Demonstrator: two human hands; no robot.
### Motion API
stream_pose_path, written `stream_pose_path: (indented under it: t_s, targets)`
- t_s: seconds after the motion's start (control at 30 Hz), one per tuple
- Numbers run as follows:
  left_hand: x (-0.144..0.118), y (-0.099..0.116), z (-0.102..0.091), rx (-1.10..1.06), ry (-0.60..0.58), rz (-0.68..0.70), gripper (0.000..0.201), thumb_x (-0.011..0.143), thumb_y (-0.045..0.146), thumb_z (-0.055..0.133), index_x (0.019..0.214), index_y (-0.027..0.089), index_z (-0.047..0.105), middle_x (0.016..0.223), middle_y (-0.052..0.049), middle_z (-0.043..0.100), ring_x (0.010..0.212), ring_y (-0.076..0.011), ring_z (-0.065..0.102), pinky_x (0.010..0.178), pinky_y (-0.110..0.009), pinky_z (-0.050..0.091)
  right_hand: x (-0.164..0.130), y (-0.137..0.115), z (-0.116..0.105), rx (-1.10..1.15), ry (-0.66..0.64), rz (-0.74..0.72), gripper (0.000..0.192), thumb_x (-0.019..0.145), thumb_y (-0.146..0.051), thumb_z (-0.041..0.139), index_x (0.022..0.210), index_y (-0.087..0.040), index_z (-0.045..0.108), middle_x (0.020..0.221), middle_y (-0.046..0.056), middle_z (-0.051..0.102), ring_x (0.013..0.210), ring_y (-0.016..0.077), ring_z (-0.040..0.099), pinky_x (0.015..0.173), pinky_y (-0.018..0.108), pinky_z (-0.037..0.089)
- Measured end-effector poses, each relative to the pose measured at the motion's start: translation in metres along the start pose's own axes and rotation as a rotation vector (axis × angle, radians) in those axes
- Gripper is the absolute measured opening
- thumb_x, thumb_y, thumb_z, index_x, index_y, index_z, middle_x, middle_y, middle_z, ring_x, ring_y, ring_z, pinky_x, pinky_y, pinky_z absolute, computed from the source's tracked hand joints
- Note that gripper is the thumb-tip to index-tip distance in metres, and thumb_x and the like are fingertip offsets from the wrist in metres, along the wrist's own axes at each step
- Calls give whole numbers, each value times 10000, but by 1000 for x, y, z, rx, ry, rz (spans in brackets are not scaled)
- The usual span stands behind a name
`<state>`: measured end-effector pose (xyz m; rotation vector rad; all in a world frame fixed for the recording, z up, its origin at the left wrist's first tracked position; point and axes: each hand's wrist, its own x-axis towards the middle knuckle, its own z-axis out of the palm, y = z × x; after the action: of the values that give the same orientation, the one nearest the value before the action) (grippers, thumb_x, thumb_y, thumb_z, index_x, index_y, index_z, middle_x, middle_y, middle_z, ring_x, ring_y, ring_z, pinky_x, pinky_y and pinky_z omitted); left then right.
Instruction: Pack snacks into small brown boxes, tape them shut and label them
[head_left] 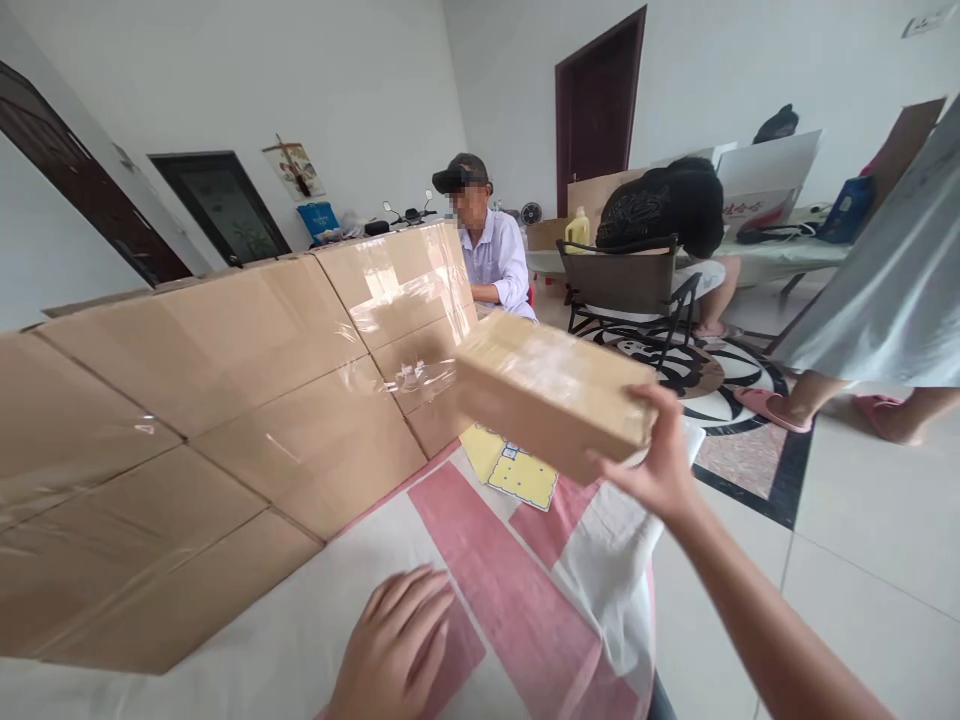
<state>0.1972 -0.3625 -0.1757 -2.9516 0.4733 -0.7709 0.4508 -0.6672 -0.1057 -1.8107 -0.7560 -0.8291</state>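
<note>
Head view. The right hand (pixel 660 465) is holding a small taped cardboard box (pixel 551 392) up in the air, above the far right edge of the bench (pixel 300 640); its grip is closing on the box's near right end, with the thumb lying on top and the fingers going under. The box is tilting slightly, its far end pointing toward the stack of large cartons (pixel 225 400), close to it but not touching it as far as can be seen. The left hand (pixel 394 645) is resting palm down on the bench near its front edge, its grip lying flat with fingers spread and holding nothing.

The bench is wearing a white cloth with pink stripes (pixel 510 590), which is hanging over the right edge. The stack of large cartons, wrapped in clear tape, is occupying the left and rear of the bench in two tiers. A yellow card (pixel 514 468) is lying on the cloth beneath the raised box, just beside the stack's lower right corner.

Beyond the bench, a seated person in a cap (pixel 487 250) is facing this way, another person (pixel 671 215) is bending over a black chair (pixel 630 285), and a third person (pixel 885 290) is standing at the right on the tiled floor (pixel 862 560).
</note>
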Motion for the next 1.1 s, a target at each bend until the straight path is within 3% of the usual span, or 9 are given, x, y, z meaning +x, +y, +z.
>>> stream_pose_path:
  t_s: [0.1,0.23,0.33,0.43,0.63,0.73,0.87,1.0,1.1]
  targets:
    - [73,-1,29,-157,-168,-116,392,1007,317,503,1370,276,647,1467,-54,628,1340,-267,602,1113,-440,517,46,68,-9,-154,76,122,898,714,-647,757,1414,-220,390,1352,180,445,1230,355,526,893,499,560]
    - [133,4,76,-279,-372,-121,562,1034,478,473,1570,313,430,1665,-69,384,1549,-325,344,1220,-610,362,94,140,40,-314,-18,245,984,669,-703,757,1429,-173,427,1366,206,415,1130,361,587,903,519,541]
    - [134,9,93,-299,-410,-117,520,1047,479,445,1550,346,458,1649,-53,415,1540,-318,358,1215,-623,357,98,170,90,-328,-164,272,1006,695,-740,712,1467,-166,418,1419,236,367,1179,399,581,892,529,544]
    - [113,10,90,-287,-363,-134,488,1062,436,416,1544,376,464,1629,-24,448,1507,-303,409,1186,-587,411,91,183,131,-310,-219,274,1081,742,-785,635,1546,-127,336,1456,286,345,1282,450,531,932,566,524]
    - [88,10,78,-279,-338,-183,454,1056,389,429,1498,375,533,1590,-10,504,1401,-305,503,1091,-538,489,105,170,168,-265,-371,381,1142,817,-732,610,1658,-137,116,1657,373,89,1345,523,518,993,626,468]
    - [92,12,76,-298,-343,-202,442,1052,372,437,1478,357,554,1586,-17,507,1382,-314,506,1090,-552,481,108,158,168,-214,-376,495,1145,824,-600,647,1667,-118,40,1668,366,121,1348,500,530,1002,622,472]
    - [94,20,71,-365,-352,-205,473,1045,375,453,1510,314,516,1620,-32,461,1435,-307,468,1156,-542,452,77,141,151,-31,-339,500,1134,845,-486,599,1657,-115,-102,1600,275,402,1314,361,598,979,510,544]
    - [55,13,53,-387,-306,-340,553,1020,393,500,1553,250,461,1666,-64,384,1522,-290,384,1221,-485,423,4,108,107,67,-492,545,935,835,-540,642,1633,-199,295,1503,229,551,1068,341,734,841,485,616]
    - [-19,-10,26,-324,-310,-482,529,1020,383,501,1536,264,487,1649,-56,416,1523,-273,396,1235,-483,414,-52,88,61,-65,-686,256,569,923,-529,576,1421,-254,592,1370,136,679,1192,358,691,933,507,598]
